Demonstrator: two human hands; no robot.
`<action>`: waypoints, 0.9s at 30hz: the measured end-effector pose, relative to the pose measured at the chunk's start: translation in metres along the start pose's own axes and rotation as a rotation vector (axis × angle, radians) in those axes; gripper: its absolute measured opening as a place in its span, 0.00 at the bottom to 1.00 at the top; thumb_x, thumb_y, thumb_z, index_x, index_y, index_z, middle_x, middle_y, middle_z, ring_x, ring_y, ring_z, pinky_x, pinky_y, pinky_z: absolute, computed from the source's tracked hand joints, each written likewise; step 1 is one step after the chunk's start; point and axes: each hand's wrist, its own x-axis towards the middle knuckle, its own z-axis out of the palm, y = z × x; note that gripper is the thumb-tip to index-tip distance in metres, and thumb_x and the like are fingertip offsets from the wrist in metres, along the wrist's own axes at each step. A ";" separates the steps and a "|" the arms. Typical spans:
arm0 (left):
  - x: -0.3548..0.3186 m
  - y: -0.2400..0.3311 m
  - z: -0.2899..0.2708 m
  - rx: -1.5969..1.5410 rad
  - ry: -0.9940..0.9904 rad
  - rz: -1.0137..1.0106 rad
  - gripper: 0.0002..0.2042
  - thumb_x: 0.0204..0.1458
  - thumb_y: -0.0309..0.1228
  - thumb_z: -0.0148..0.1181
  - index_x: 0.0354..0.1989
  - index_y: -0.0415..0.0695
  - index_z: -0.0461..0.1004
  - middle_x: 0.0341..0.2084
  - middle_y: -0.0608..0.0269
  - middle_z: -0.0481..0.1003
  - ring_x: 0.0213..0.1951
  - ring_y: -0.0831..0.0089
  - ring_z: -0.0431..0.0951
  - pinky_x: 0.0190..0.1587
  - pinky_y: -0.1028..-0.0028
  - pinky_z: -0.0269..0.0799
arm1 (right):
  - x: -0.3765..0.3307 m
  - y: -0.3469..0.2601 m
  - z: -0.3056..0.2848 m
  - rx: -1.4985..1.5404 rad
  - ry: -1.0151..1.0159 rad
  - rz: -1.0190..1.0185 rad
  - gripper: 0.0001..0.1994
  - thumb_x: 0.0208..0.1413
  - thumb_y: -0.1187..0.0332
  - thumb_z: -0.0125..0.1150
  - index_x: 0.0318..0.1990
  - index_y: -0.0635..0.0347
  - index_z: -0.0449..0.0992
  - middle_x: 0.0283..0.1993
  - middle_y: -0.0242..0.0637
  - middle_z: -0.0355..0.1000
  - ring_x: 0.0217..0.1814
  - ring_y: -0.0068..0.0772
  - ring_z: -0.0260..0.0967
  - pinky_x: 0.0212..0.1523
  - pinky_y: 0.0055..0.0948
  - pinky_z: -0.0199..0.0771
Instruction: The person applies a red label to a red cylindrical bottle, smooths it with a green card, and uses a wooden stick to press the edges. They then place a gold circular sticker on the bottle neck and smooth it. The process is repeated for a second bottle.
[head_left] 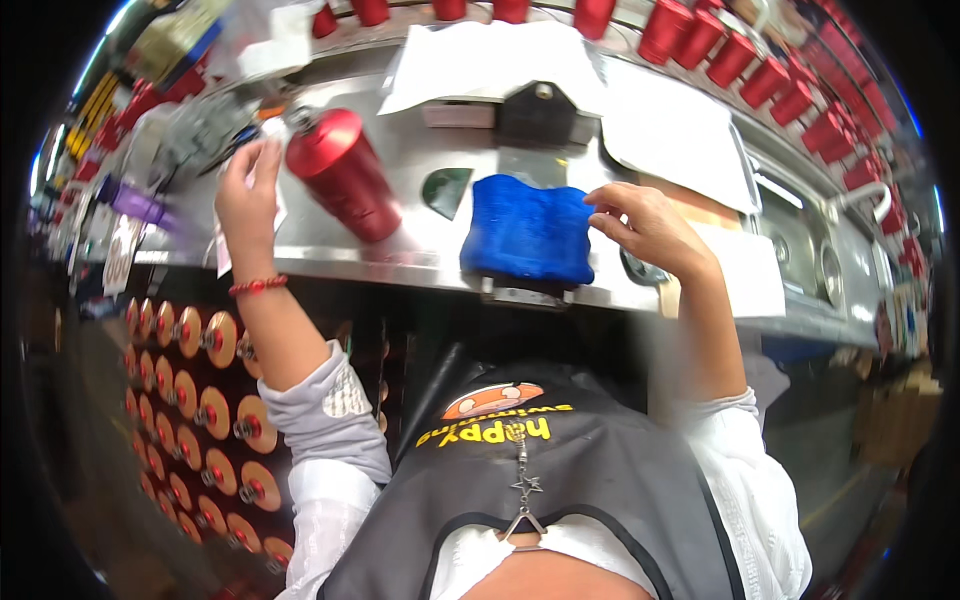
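A red metal bottle-like canister [345, 180] lies tilted on the steel bench, its narrow metal neck toward the far left. Just left of that neck is my left hand [250, 195], raised with its fingers drawn together. A small whitish bit shows at the fingertips, too blurred to name. A glossy blue cushion-like block [528, 230] with a wavy outline rests on a metal stand at the bench's front edge. Beside its right edge hovers my right hand [645, 225], fingers loosely bent, thumb and forefinger apart, nothing visible between them.
Behind the blue block stand a black holder [540, 115] and white sheets [480, 60]. A dark green piece [446, 190] lies between canister and block. Red cups [735, 60] line the far side. A sink [800, 235] is at right; a rack of copper-coloured pieces [215, 410] stands lower left.
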 end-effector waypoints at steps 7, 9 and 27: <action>-0.009 0.011 0.037 -0.484 -0.134 -0.129 0.25 0.67 0.50 0.47 0.51 0.38 0.75 0.50 0.58 0.76 0.53 0.73 0.74 0.59 0.73 0.64 | -0.046 0.038 -0.039 -0.001 0.119 0.182 0.12 0.58 0.69 0.61 0.46 0.66 0.77 0.37 0.48 0.78 0.37 0.42 0.77 0.40 0.35 0.76; -0.009 0.020 0.036 -0.432 0.089 -0.094 0.25 0.67 0.51 0.46 0.51 0.39 0.76 0.50 0.59 0.76 0.54 0.72 0.73 0.60 0.70 0.63 | -0.048 0.065 -0.061 0.017 0.082 0.187 0.11 0.58 0.72 0.62 0.46 0.67 0.77 0.37 0.46 0.76 0.36 0.38 0.75 0.38 0.32 0.75; 0.262 -0.208 -0.439 0.279 0.937 -0.517 0.13 0.57 0.31 0.61 0.49 0.40 0.75 0.43 0.65 0.76 0.40 0.72 0.74 0.42 0.68 0.70 | 0.314 -0.092 -0.160 -0.132 -0.427 -0.231 0.12 0.54 0.78 0.57 0.47 0.68 0.73 0.33 0.44 0.71 0.31 0.37 0.70 0.33 0.31 0.68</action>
